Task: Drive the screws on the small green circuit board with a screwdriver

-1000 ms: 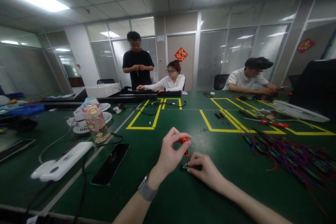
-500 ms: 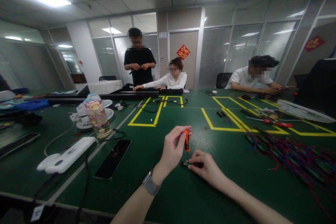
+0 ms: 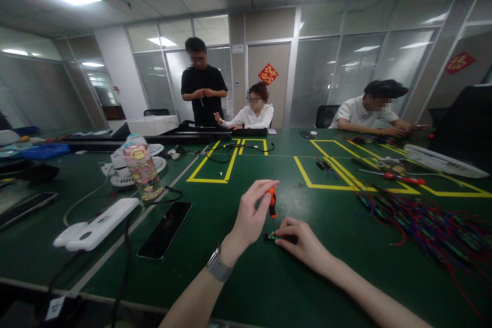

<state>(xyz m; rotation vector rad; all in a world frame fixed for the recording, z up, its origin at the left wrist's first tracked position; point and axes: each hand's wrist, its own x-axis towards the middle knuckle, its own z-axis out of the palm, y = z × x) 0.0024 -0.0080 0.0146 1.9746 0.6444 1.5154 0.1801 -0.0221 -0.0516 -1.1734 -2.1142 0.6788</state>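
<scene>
My left hand (image 3: 249, 215) pinches the orange handle of a small screwdriver (image 3: 272, 205), which stands upright with its tip down on a small dark part (image 3: 271, 237) lying on the green table (image 3: 238, 287). My right hand (image 3: 300, 241) presses that part to the table with its fingertips closed on it. A watch (image 3: 217, 269) is on my left wrist.
A black phone (image 3: 165, 229), a white device (image 3: 96, 225) with cables, a pink-capped bottle (image 3: 141, 166) and a small fan (image 3: 126, 174) lie to the left. A heap of red, blue and green wires (image 3: 426, 223) covers the right. Three people are at the far side.
The screwdriver has turned from tilted to upright in my left hand. The view has shifted slightly; the seated person across raised a hand.
</scene>
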